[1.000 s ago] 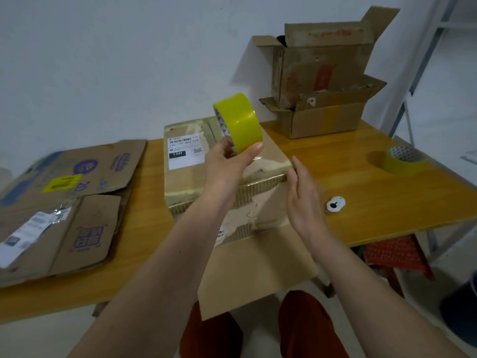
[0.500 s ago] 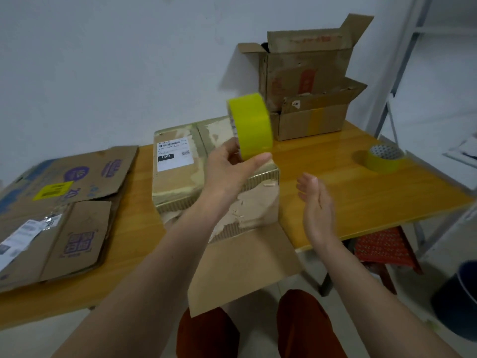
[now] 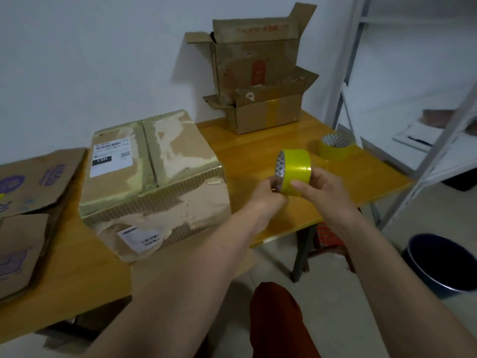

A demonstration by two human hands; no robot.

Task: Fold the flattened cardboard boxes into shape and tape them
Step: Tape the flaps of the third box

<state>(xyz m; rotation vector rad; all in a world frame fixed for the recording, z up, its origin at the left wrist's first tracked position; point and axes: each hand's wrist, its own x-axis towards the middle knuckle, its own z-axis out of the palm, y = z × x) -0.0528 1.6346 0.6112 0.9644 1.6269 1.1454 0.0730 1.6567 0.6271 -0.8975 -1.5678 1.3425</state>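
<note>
Tape roll held in both hands, right of centre frame.

Left hand [image 3: 269, 193] pinches the yellow tape roll [image 3: 294, 171] at its rim; right hand [image 3: 322, 188] grips its outer face. Roll is above bare table [image 3: 258, 151] — folded box [image 3: 152, 182] sits left of centre, spare roll [image 3: 335, 147] near the table's right edge, flattened cardboard [image 3: 33, 202] at far left.

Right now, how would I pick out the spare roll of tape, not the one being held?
Find the wooden table and follow it to its far right corner. The spare roll lies flat there, right of the small open box. Unlike the held roll, no hand touches it and its patterned core faces up.
</note>
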